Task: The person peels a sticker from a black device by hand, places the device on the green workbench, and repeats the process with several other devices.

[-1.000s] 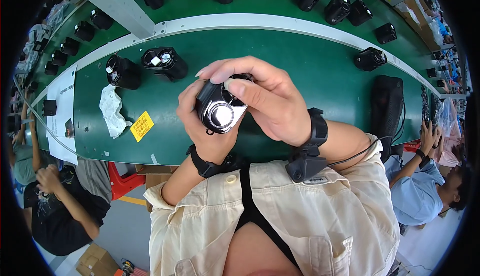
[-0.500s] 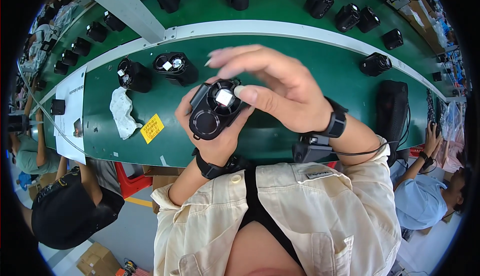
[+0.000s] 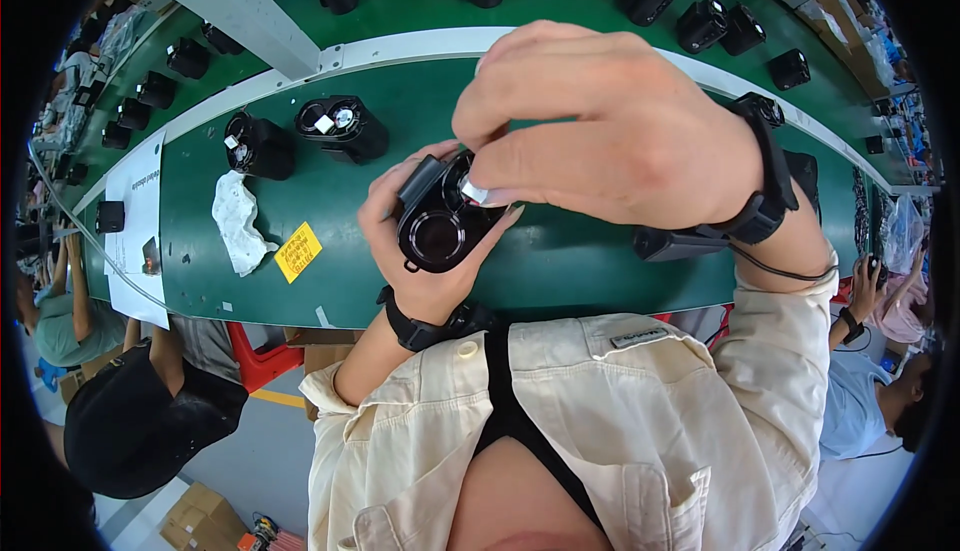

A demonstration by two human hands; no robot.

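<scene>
My left hand is wrapped round a black twin-barrelled device with two round openings on its top face. Over the farther opening, my right hand is bent with its thumb and fingers drawn together. Part of a white square piece shows at the thumb tip; the fingers cover the rest, so whether they grip it is hidden. Two similar black devices, one at the left and another beside it, stand on the green table just beyond my left hand, with white squares on top.
A crumpled white wrapper and a yellow printed card lie left of my hands. A white sheet lies farther left. Beyond the pale metal rail stand several more black devices. Other people sit on both sides.
My right hand has come down and inward from beside the device, its fingers closing over the farther opening and partly covering the white square. The device has shifted slightly right in my left hand.
</scene>
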